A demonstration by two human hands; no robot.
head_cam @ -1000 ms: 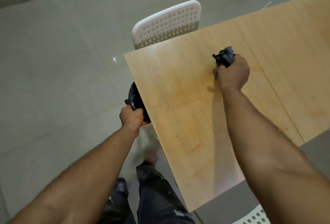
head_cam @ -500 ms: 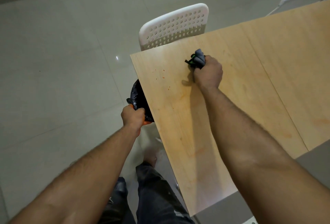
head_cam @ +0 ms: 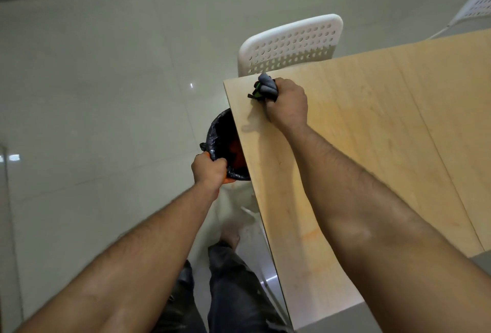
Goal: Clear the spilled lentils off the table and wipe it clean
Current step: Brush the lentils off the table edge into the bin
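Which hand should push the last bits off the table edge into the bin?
Right. The right hand grips the cloth on the table near its corner, just above the lined bin. The left hand holds the bin's rim under the edge, so it is likely best kept there.

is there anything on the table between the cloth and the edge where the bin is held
Nothing visible. The right hand presses the cloth near the table corner, and bare wood runs from it to the left edge. The left hand holds the lined bin just below that edge.
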